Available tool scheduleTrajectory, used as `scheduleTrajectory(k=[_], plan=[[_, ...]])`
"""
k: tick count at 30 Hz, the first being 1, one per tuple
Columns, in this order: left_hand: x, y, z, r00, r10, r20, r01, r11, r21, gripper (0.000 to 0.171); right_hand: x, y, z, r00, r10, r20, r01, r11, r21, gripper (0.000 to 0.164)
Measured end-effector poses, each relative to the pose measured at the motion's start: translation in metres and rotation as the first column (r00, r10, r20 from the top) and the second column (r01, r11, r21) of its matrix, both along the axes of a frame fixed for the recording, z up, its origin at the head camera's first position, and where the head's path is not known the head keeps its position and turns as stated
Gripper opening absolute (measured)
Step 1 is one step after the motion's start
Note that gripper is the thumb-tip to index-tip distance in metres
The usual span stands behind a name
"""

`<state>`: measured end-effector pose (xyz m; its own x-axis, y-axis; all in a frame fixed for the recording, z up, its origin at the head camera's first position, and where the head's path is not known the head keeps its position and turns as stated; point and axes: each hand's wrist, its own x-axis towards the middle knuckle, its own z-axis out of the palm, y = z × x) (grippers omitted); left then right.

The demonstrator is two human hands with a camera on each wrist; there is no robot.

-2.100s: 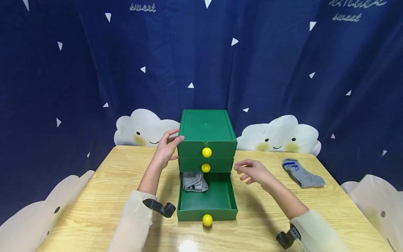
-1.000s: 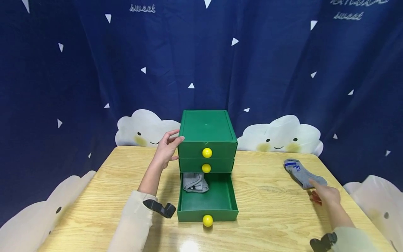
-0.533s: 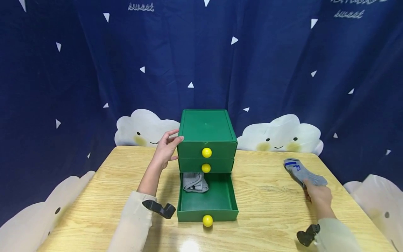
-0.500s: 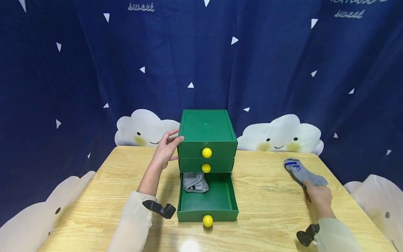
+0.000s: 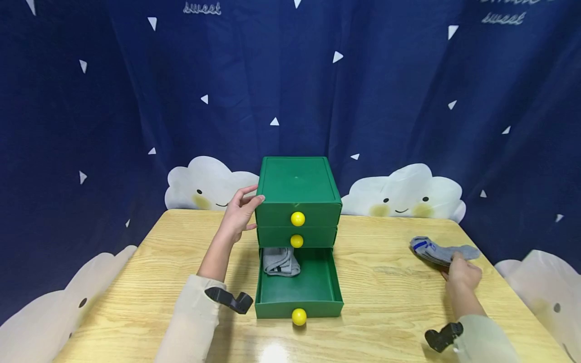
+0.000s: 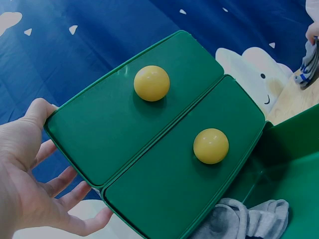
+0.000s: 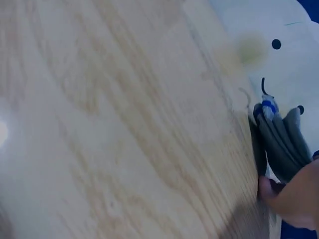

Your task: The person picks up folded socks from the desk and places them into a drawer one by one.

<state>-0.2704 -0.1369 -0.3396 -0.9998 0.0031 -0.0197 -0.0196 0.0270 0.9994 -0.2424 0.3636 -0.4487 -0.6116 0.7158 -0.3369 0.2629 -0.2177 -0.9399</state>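
On the table stands a green drawer cabinet (image 5: 297, 179) with yellow knobs. Its bottom drawer (image 5: 313, 292) is pulled out, and folded grey socks (image 5: 280, 262) lie in the drawer's back left part. My left hand (image 5: 238, 214) rests against the cabinet's upper left side; in the left wrist view the thumb touches the top corner and loosely spread fingers (image 6: 75, 196) lie along the side. Far to the right, my right hand (image 5: 464, 275) pinches a pair of grey socks (image 5: 438, 252) with blue marks near the middle, lifting it partly off the table. Layered folds of these socks (image 7: 284, 142) show in the right wrist view.
The wooden table (image 5: 381, 302) spreads around the cabinet. A dark blue curtain (image 5: 390, 91) with white triangles and smiling clouds hangs close behind and at both sides. The upper two drawers (image 5: 272, 217) are pushed in.
My right hand has moved from beside the cabinet to the grey socks at the right, taken hold of them and begun raising them. The left hand stays at the cabinet.
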Motion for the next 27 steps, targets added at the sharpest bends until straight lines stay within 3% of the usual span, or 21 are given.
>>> scheduleTrajectory(k=[3,6,12,16,19,22,27], plan=[[0.000,0.001,-0.001,1.000,0.000,0.002,0.000,1.000,-0.001,0.048,-0.003,-0.001,0.000,0.987,-0.104,-0.119,0.078,0.976,-0.203,0.011],[0.000,0.001,-0.002,1.000,-0.001,0.003,0.001,1.000,-0.005,0.048,-0.003,-0.001,-0.001,0.959,-0.203,-0.199,0.140,0.947,-0.289,0.021],[0.000,0.001,-0.001,1.000,-0.002,-0.002,0.002,1.000,-0.005,0.048,-0.001,-0.001,0.003,0.884,-0.316,-0.344,0.246,0.941,-0.233,0.028],[0.000,0.000,0.000,1.000,0.002,-0.003,-0.002,1.000,-0.004,0.048,-0.003,-0.006,0.012,0.792,-0.349,-0.502,0.253,0.935,-0.250,0.029],[0.000,0.000,0.000,1.000,0.001,-0.001,-0.001,1.000,-0.001,0.048,-0.004,-0.012,0.020,0.749,-0.313,-0.584,0.256,0.950,-0.181,0.031],[0.000,0.000,0.001,1.000,0.004,0.002,-0.004,1.000,-0.003,0.047,-0.001,-0.020,0.027,0.770,-0.212,-0.602,0.225,0.973,-0.056,0.034],[-0.001,0.000,0.000,1.000,0.000,0.000,0.000,1.000,-0.004,0.048,0.008,-0.034,0.040,0.829,-0.025,-0.559,0.073,0.995,0.065,0.035]])
